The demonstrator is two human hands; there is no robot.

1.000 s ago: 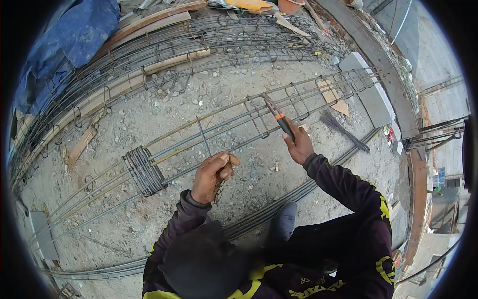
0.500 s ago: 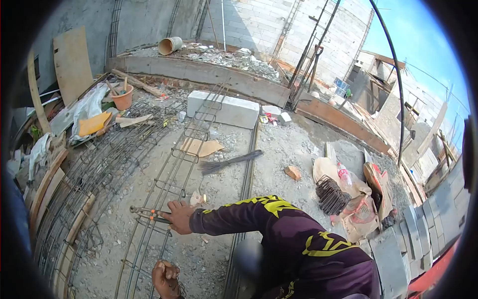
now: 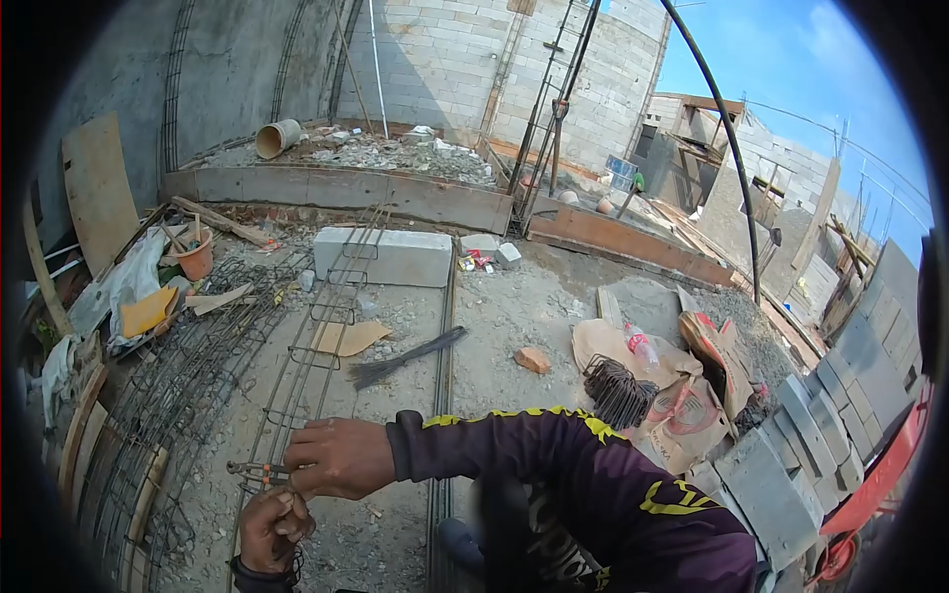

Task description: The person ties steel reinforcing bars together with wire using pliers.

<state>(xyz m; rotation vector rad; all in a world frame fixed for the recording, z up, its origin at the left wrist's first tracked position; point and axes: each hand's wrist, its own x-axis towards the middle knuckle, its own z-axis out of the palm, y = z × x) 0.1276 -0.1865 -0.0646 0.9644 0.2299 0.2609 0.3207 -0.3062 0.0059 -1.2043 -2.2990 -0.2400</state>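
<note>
Right down at the lower left of the frame, I see the person's two hands close together over the rebar cage (image 3: 297,395). The left hand (image 3: 272,529) is the lower one, its wrist bent up from the bottom edge and its fingers curled in narrow; I cannot tell whether anything is pinched in them. The right hand (image 3: 341,460) is just above it, back of the hand up, closed round the pliers (image 3: 257,471), whose jaws point to the left of the frame over the cage's bars. The right arm (image 3: 534,440) comes in from the lower right, elbow bent, the forearm running nearly level across the frame. A shoe (image 3: 461,544) shows below that forearm, beside long rods (image 3: 442,395) on the ground.

Past the hands, the cage stretches away toward the upper middle, over a flat brown piece (image 3: 351,338) and up to a pale block (image 3: 386,259). A bundle of thin wire (image 3: 407,358) lies just right of the cage, with a brick chunk (image 3: 532,360) farther right. Bent steel pieces (image 3: 620,390) rest by torn paper bags (image 3: 682,425) at centre right, and grey blocks (image 3: 771,484) are piled at lower right. More rebar (image 3: 198,376) fills the left side, below an orange bucket (image 3: 196,259). Farther off, a tipped pail (image 3: 277,140) lies before the block wall (image 3: 425,69).
</note>
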